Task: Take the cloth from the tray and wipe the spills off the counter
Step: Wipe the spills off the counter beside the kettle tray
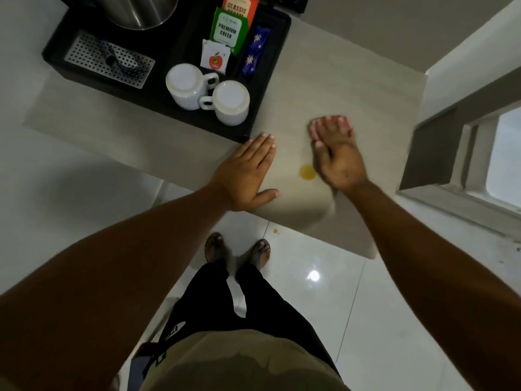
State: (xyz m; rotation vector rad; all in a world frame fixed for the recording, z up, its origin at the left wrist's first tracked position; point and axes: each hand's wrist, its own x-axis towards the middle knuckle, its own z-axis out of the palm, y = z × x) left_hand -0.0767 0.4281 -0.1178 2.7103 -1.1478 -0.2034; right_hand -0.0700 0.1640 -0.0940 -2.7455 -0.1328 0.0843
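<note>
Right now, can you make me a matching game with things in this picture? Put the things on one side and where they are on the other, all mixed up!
Things:
1. Yellow spill
2. Two white cups
3. Left hand
4. Small yellow drip

Places:
A. Upside down on the black tray
B. On the white floor tiles
C. Flat on the counter, by the tray's corner
D. On the counter, between the two hands

Pairs: 1-D, 2-A, 3-C, 4-B
</note>
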